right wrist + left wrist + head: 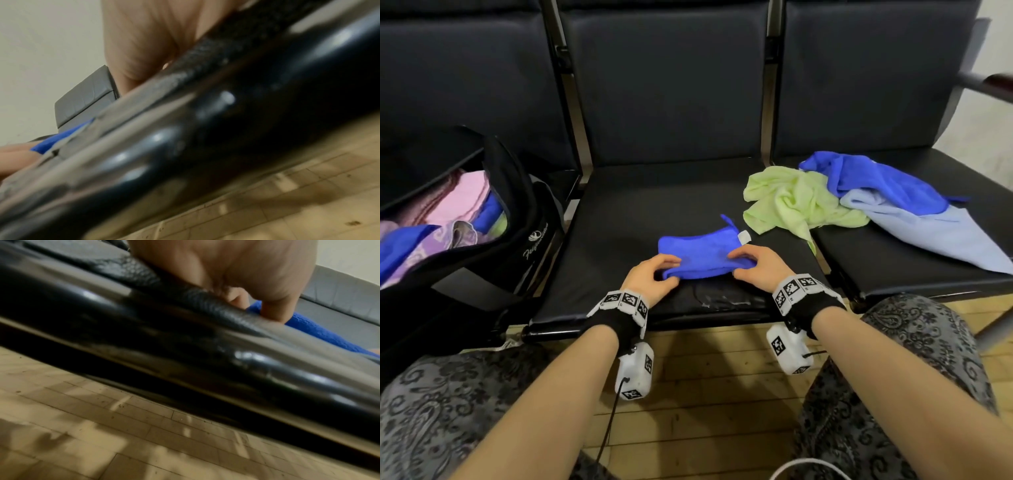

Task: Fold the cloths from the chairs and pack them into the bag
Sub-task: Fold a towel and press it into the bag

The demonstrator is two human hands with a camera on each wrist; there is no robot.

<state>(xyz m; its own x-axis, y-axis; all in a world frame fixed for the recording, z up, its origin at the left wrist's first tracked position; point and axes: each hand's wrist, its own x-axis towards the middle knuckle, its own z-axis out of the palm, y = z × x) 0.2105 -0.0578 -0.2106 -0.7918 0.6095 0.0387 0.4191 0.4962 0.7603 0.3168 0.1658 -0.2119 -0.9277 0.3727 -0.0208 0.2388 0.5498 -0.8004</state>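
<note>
Left hand (pixel 650 274) and right hand (pixel 755 263) pinch ends of folded blue cloth (pixel 700 251) near middle chair seat (pixel 654 205) front edge; open bag (pixel 482 219) on left seat.

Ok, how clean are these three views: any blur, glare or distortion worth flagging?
Head view: sharp and evenly lit, wide-angle bending at the edges; both hands, left hand and right hand, on the folded blue cloth read clearly. Left wrist view: motion-smeared, glare streaks on the chair seat edge. Right wrist view: blurrier still, with similar highlights.
</note>
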